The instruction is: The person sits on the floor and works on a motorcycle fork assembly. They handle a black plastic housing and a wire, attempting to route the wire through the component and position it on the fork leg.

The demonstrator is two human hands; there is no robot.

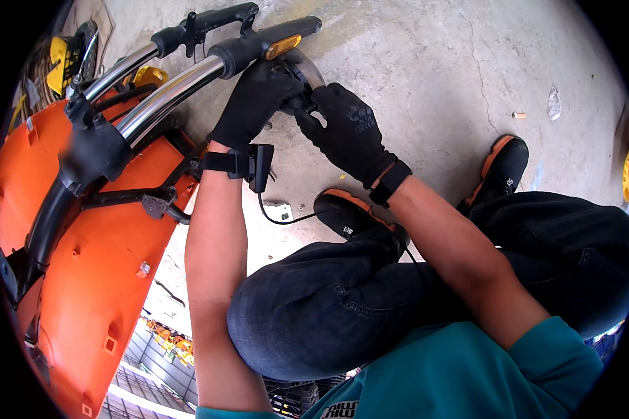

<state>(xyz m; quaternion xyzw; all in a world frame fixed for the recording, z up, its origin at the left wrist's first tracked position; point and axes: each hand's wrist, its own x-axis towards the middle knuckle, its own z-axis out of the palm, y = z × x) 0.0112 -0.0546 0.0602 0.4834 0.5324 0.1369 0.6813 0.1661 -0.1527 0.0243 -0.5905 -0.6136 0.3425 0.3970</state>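
Observation:
Both my hands wear black gloves and meet at the lower end of a chrome motorcycle fork leg [171, 98]. My left hand [258, 98] is closed on a dark part with a curved metal rim [312, 71], just below the fork's black end. From the right, my right hand [346, 129] pinches the near side of the same part; my fingers hide much of it, and its exact kind is unclear. An orange reflector [283, 47] sits on the fork leg beside my left hand. A second fork leg [122, 70] runs alongside, farther away.
A large orange body panel [84, 251] and a black tubular frame [45, 216] lie at my left. A thin black cable [286, 222] hangs from my left wrist band. My shoes [503, 164] rest on the concrete floor [426, 63], near a small reddish stub [518, 115].

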